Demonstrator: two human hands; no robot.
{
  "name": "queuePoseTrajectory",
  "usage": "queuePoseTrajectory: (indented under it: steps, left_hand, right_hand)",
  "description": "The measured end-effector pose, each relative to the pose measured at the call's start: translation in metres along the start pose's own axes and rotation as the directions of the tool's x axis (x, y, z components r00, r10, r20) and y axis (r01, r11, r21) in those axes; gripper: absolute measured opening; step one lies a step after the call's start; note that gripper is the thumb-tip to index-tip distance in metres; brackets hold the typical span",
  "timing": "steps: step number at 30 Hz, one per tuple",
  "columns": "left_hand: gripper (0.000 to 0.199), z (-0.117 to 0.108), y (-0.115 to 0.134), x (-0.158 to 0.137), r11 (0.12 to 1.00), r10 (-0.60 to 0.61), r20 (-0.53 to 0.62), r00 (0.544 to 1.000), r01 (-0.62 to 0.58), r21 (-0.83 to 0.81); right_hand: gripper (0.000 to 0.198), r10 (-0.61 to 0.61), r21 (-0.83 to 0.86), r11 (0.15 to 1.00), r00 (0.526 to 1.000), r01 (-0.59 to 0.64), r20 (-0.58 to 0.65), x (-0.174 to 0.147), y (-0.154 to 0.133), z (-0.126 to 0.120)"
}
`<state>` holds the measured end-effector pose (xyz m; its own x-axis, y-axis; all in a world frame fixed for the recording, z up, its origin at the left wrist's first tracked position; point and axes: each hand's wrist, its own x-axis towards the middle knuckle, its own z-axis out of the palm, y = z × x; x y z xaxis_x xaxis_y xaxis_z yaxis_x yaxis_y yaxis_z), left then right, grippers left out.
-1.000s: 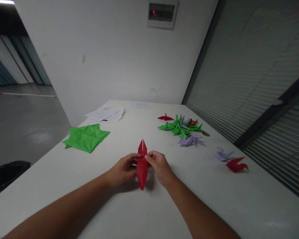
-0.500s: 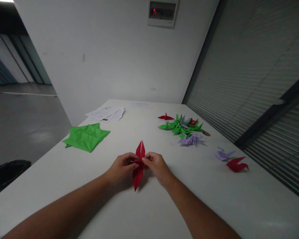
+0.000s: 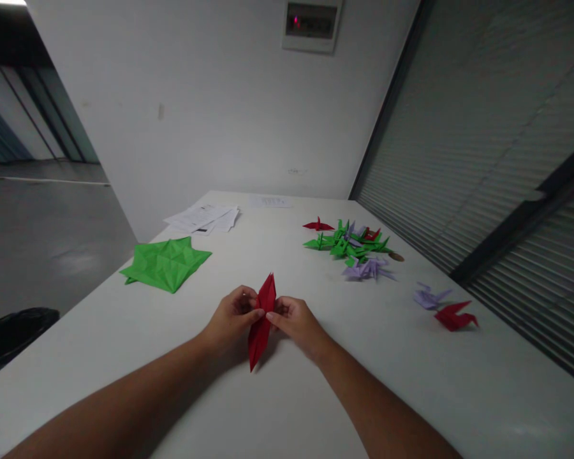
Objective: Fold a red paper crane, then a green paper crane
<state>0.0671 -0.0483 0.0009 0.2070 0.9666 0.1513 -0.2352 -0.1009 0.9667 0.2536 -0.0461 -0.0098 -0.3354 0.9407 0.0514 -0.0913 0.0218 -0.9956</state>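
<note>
A red folded origami paper (image 3: 261, 338), long and pointed at both ends, is held between my two hands above the white table (image 3: 210, 401). My left hand (image 3: 234, 317) pinches its left side, thumb pressed on the near face at the middle. From the other side my right hand (image 3: 294, 320) grips the same paper, its thumb tip close to the left one. The fingers behind the paper are partly hidden.
Crumpled green paper sheets (image 3: 167, 262) lie to the left, with printed papers (image 3: 203, 218) behind them. Several green, purple and red paper cranes (image 3: 351, 242) are heaped at the back right. A purple crane (image 3: 429, 297) and a red crane (image 3: 455, 317) sit nearer, by the window blinds (image 3: 497, 185).
Both hands have shifted their hold, thumbs now meeting at the middle of the red paper. The paper looks narrower, its upper split closed, and its lower tip has moved slightly left.
</note>
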Motion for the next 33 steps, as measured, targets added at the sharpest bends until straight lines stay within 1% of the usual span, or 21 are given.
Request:
queuePoseTrajectory:
  steps: [5,8,10,14,17,19,24,26,29,33]
  left_hand:
    - [0.04,-0.0011,-0.0037,-0.0004,0.992,-0.03,0.025,0.999,0.033,-0.12]
    - [0.038,-0.0027,-0.006,-0.0005,0.991,-0.013,0.037,0.999,0.018,-0.134]
    - [0.035,-0.0036,-0.0063,-0.0003,0.995,0.012,0.04,0.999,-0.008,-0.102]
    - [0.03,-0.0042,-0.003,0.0,0.998,0.056,0.044,0.997,-0.058,0.033]
    - [0.027,-0.0033,0.0003,-0.0001,0.993,0.058,0.047,0.997,-0.063,0.104]
    - [0.026,-0.0027,0.0012,0.0,0.993,0.046,0.035,0.998,-0.05,0.111]
    - [0.025,-0.0019,-0.0009,0.0005,0.998,0.027,0.012,1.0,-0.028,0.062]
    - [0.025,-0.0015,-0.0015,0.0,0.998,0.015,0.029,0.999,-0.016,0.055]
    - [0.026,-0.0011,-0.0004,-0.0016,0.998,0.002,0.084,0.996,-0.008,0.069]
    - [0.031,-0.0024,0.0037,-0.0032,0.985,0.01,0.151,0.988,-0.036,0.17]
  right_hand:
    - [0.034,-0.012,0.013,1.0,0.999,0.012,-0.035,0.0,-0.003,-0.0001]
    - [0.033,-0.022,0.017,1.0,0.998,0.023,-0.054,-0.0006,-0.0061,-0.0002]
    - [0.033,-0.031,0.013,0.999,0.997,0.032,-0.065,-0.0005,-0.0067,0.0]
    - [0.032,-0.037,-0.013,0.999,0.997,0.036,-0.071,0.0004,-0.0048,0.0001]
    - [0.033,-0.038,-0.02,0.999,0.997,0.037,-0.065,0.0005,-0.0027,-0.0009]
    - [0.031,-0.056,-0.016,0.998,0.997,0.055,-0.047,-0.0001,-0.002,-0.0016]
    - [0.031,-0.138,-0.032,0.99,0.99,0.139,0.032,-0.0042,-0.0042,-0.0002]
    - [0.031,-0.156,-0.067,0.985,0.987,0.159,0.044,-0.0059,-0.0059,0.001]
    - [0.03,-0.173,-0.121,0.976,0.983,0.178,0.056,-0.0072,-0.0076,0.0015]
    - [0.022,-0.202,-0.131,0.969,0.977,0.209,0.065,-0.0069,-0.0083,0.0003]
